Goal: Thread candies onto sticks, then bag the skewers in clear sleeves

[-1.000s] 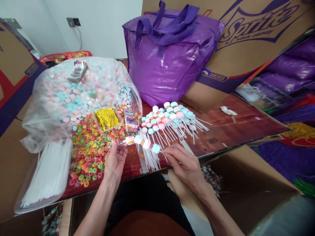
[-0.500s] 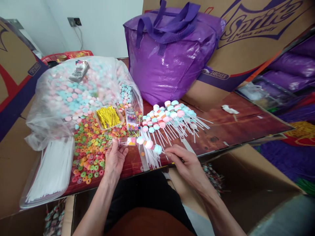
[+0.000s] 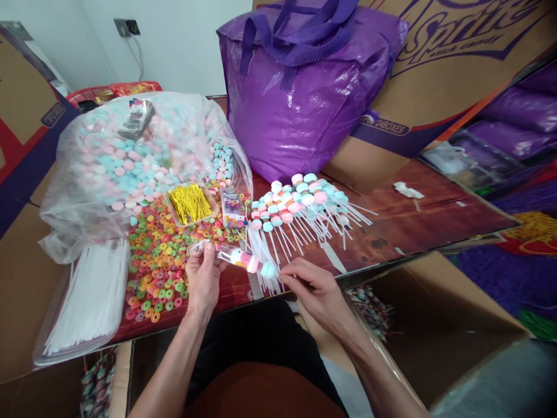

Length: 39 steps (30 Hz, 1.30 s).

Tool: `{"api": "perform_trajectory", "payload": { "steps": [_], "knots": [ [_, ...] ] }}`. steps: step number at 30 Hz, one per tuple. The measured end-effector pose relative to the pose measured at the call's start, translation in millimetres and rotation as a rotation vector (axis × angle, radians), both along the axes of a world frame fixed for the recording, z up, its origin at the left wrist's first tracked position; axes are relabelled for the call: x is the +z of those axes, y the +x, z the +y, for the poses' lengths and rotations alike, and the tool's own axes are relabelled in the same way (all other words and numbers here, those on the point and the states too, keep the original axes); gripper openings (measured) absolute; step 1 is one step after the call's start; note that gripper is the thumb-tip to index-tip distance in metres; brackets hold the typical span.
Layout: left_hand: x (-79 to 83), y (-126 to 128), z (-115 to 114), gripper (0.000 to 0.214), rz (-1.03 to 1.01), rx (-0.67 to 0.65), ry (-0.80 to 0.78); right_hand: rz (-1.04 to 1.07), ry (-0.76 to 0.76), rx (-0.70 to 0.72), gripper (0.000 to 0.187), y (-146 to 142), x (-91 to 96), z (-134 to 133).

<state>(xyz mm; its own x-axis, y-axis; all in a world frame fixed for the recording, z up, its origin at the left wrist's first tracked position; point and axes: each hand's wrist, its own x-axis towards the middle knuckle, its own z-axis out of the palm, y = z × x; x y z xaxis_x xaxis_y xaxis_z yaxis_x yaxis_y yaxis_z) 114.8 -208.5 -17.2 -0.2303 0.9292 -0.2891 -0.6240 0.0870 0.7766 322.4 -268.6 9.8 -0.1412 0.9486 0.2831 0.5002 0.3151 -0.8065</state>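
Tabletop: one purple bag and one clear sack are crowding the far side — sack at left.
Candy rings: lying loose, too many to count.
Left hand: pinching one clear wrapper.
Right hand: pinching one marshmallow skewer — it is sitting partly inside the wrapper, between both hands.

R hand: hides stick end | bag hndls: cut @ top | pkt txt: illeg.

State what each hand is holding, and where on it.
Left grip: clear wrapper, pinched near the end away from the candy. Right grip: marshmallow candy, pinched by its stick, near the marshmallows.
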Motion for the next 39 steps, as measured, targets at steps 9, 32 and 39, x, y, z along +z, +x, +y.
{"api": "perform_trajectory", "payload": {
  "steps": [9,32,39],
  "knots": [
    [5.5,8.5,-10.7,0.045,0.017,-0.082,0.007,-0.302,0.065,-0.057,0.024,-20.1,-16.9,-8.1],
    [-7.6,2.3,-9.1,0.04,-0.08,-0.212,-0.114,-0.312,-0.022,-0.005,0.025,-34.7,-27.1,-12.2],
    [-2.3,6.7,-12.4,0.035,-0.102,-0.211,-0.035,0.051,-0.222,0.029,0.022,-40.5,-17.7,-9.3]
  ]
}}
